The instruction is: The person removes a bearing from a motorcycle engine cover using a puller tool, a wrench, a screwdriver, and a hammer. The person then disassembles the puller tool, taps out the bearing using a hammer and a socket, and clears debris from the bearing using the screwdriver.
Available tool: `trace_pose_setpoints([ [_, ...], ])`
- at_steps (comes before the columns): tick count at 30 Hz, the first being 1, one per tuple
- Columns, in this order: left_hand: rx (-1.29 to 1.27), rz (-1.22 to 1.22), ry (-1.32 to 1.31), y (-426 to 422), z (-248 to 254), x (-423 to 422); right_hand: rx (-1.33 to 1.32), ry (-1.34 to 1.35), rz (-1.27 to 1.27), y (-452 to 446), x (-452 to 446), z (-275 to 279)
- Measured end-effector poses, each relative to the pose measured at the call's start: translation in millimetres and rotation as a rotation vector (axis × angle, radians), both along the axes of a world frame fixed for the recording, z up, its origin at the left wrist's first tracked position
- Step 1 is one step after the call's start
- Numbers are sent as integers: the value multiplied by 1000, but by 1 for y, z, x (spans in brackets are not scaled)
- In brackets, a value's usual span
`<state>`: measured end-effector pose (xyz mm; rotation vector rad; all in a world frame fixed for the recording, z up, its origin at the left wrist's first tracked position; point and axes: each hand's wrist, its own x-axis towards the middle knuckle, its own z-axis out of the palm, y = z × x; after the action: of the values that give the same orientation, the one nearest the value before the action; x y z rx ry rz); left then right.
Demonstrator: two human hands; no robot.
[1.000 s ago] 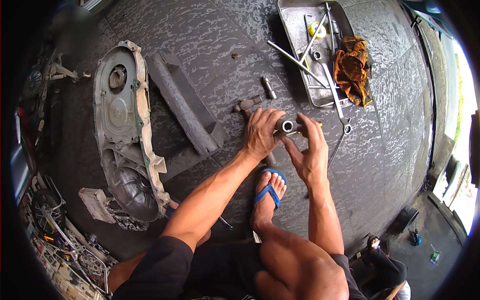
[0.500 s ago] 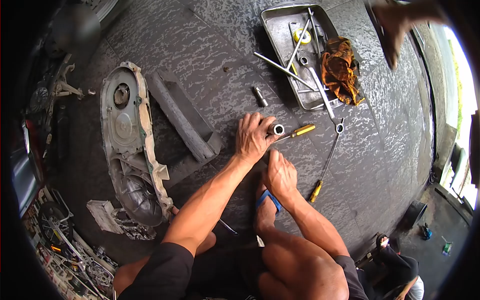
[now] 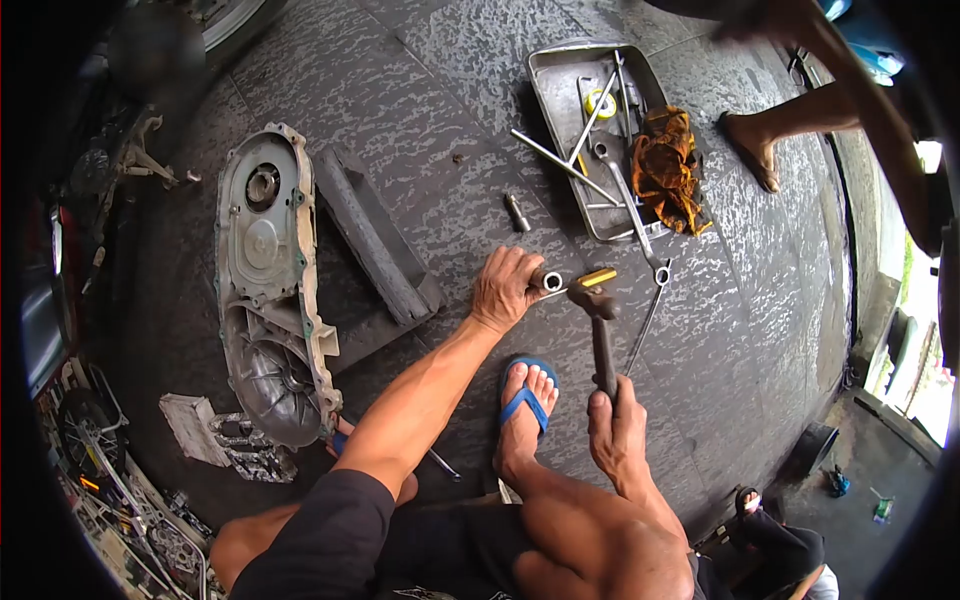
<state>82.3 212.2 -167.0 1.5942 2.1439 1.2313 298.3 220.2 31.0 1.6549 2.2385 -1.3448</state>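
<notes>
My left hand [image 3: 503, 288] is closed around a metal socket [image 3: 551, 282], its open round end facing up. My right hand [image 3: 620, 435] grips the handle of a hammer [image 3: 603, 350]. The hammer's head is just right of the socket, apart from it. Behind the hammer head lies a screwdriver with a yellow handle [image 3: 598, 277], partly covered. A second screwdriver's thin shaft [image 3: 645, 330] runs down toward my right hand, which hides its handle. Another socket piece [image 3: 517, 213] rests on the floor beyond my left hand.
A metal tray [image 3: 545, 80] holds bars, yellow tape [image 3: 601, 104] and a stained rag [image 3: 668, 170]; a long wrench [image 3: 630, 205] leans over its edge. At left lie an engine casing [image 3: 262, 240] and a grey metal channel [image 3: 370, 235]. Another person's foot [image 3: 752, 150] is at upper right.
My right hand has moved right and down, away from my left hand, and the hammer now shows in it. My left hand stays on the socket. Another person's legs moved at upper right.
</notes>
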Motion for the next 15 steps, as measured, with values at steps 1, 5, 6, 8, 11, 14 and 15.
trace_pose_setpoints([
  [1, -24, -4, 3, 0, 1, 0, 10, 7, 3, 3, -4, 1],
  [5, 5, 25, 4, -2, 0, 1, 144, 429, -150, 9, -17, 26],
  [6, -11, 27, -3, -7, -2, 4, 193, 671, -223, 8, -19, 35],
  [8, -55, 19, 17, -4, -1, 4, 232, 558, -111, 7, -9, 9],
  [11, -8, 72, 26, -5, -9, 3, 218, -87, 100, 13, -14, -23],
  [14, -93, 95, 22, -8, -12, 1, 309, 111, -67, 22, -19, -20],
  [15, -118, 77, 7, -15, -8, 8, 264, 246, -142, 27, -26, -2],
])
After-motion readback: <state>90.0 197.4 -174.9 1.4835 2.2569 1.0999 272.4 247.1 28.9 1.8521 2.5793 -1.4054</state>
